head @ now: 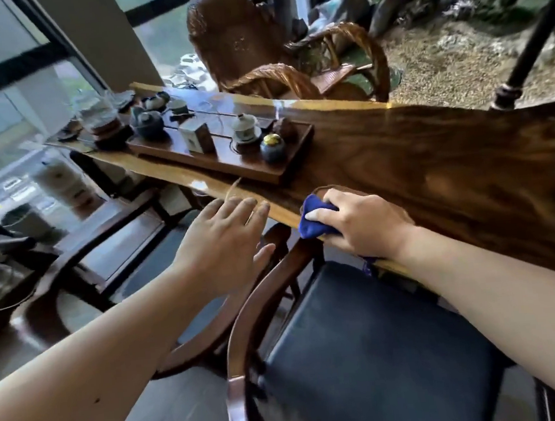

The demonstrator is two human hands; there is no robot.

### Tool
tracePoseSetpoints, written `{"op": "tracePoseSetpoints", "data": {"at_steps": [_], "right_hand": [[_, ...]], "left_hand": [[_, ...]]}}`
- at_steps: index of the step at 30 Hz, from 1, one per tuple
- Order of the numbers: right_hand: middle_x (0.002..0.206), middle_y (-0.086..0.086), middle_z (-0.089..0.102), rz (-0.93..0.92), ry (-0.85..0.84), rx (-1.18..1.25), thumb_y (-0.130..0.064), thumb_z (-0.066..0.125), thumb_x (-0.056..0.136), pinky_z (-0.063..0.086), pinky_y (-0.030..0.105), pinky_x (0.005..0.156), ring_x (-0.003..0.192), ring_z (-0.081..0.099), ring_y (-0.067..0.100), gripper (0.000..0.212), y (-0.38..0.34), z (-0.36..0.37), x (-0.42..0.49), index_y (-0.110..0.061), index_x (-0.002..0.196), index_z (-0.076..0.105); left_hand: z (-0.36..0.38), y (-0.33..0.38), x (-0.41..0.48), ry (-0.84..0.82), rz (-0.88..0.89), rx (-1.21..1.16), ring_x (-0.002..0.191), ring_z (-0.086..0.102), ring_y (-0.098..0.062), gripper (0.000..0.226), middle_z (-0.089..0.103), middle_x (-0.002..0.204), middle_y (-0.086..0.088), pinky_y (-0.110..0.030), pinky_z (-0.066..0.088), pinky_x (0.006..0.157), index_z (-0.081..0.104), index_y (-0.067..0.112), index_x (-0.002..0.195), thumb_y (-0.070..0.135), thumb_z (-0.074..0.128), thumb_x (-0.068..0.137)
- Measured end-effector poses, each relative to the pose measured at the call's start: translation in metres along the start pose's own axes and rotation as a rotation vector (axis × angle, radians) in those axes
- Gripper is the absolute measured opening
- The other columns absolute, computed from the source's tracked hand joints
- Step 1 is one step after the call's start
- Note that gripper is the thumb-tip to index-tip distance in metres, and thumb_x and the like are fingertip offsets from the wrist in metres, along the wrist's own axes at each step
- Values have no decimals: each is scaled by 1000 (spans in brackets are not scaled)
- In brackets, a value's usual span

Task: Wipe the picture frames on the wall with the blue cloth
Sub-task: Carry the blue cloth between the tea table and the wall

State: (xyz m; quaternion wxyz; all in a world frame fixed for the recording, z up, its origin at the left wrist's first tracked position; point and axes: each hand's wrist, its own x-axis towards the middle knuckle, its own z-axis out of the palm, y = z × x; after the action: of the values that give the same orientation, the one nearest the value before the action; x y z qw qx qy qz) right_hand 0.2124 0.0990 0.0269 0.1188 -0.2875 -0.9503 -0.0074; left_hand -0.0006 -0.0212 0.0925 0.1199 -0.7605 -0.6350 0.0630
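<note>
My right hand [361, 223] is closed around a bunched blue cloth [314, 225] at the near edge of a long polished wooden table [433, 169]. The cloth sticks out to the left of my thumb and rests on the table edge. My left hand [225, 238] hovers palm down with fingers spread, just left of the cloth and over the table's edge, holding nothing. No picture frames or wall are in view.
A wooden chair with a dark cushion [366, 353] stands right below my arms. A tea tray [224, 154] with a teapot, cups and small jars sits on the table's left part. A woven armchair [275, 49] stands behind the table. Windows are at left.
</note>
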Motion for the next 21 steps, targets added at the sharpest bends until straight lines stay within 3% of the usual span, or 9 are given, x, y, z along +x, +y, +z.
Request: {"op": "tracePoseSetpoints", "data": {"at_steps": [2, 6, 11, 17, 21], "right_hand": [[100, 10, 59, 53, -2, 18, -37, 63, 80, 50, 36, 52, 77, 62, 33, 39, 29, 24, -2, -24, 116, 63], [103, 4, 54, 162, -37, 37, -53, 38, 81, 50, 36, 56, 80, 61, 30, 47, 77, 69, 0, -32, 120, 54], [104, 3, 53, 204, -116, 9, -35, 58, 81, 46, 32, 57, 80, 58, 25, 41, 120, 124, 13, -29, 122, 54], [107, 4, 52, 194, -121, 23, -34, 56, 83, 50, 37, 62, 88, 58, 27, 43, 140, 169, 39, -29, 125, 52], [120, 6, 52, 219, -143, 18, -37, 52, 86, 47, 40, 76, 104, 55, 28, 59, 151, 193, 47, -27, 141, 34]], "left_hand": [[20, 8, 19, -18, 17, -18, 130, 47, -30, 69, 55, 139, -13, -45, 36, 111, 44, 8, 140, 53, 43, 89], [54, 21, 47, -51, 10, -69, 136, 41, -28, 76, 49, 145, -10, -45, 30, 115, 37, 13, 145, 60, 22, 87], [93, 33, 78, -48, 31, -120, 132, 45, -27, 70, 52, 142, -9, -43, 32, 112, 40, 11, 144, 56, 32, 90], [136, 46, 92, -6, -32, -197, 121, 55, -30, 63, 61, 131, -9, -41, 43, 102, 50, 8, 135, 51, 51, 89], [158, 52, 99, -29, -25, -201, 119, 57, -29, 63, 63, 129, -8, -40, 45, 101, 51, 10, 134, 53, 46, 89]]}}
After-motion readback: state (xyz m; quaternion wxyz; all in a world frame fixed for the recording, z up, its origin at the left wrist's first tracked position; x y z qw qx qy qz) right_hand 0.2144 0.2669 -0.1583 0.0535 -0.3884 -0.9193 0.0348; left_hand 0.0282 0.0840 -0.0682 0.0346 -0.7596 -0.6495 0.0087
